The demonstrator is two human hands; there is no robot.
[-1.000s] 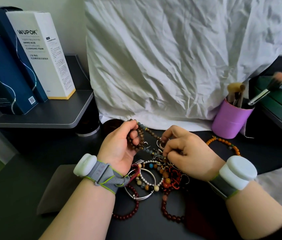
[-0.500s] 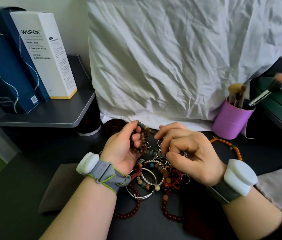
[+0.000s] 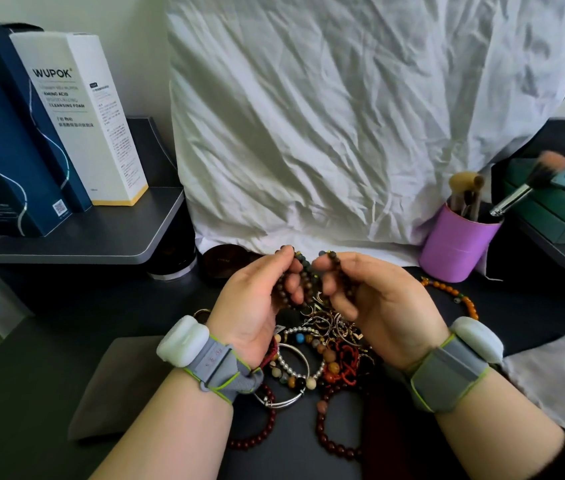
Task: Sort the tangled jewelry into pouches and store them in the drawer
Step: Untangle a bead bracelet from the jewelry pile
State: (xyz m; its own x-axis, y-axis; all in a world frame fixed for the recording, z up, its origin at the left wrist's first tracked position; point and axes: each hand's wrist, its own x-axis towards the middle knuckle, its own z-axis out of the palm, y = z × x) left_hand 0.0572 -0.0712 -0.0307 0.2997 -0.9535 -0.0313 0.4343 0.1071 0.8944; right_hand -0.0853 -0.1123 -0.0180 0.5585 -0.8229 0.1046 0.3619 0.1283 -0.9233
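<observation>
both your hands are raised over the jewelry pile (image 3: 322,355), palms facing each other. your left hand (image 3: 257,299) curls shut around a dark bead strand (image 3: 295,289); your right hand (image 3: 374,303) pinches the same strand at its top. a grey pouch (image 3: 114,386) lies left of your left wrist.

Jewelry pile (image 3: 322,355) blocks desk centre; purple cup (image 3: 454,247) right; bare desk (image 3: 66,327) left.
</observation>
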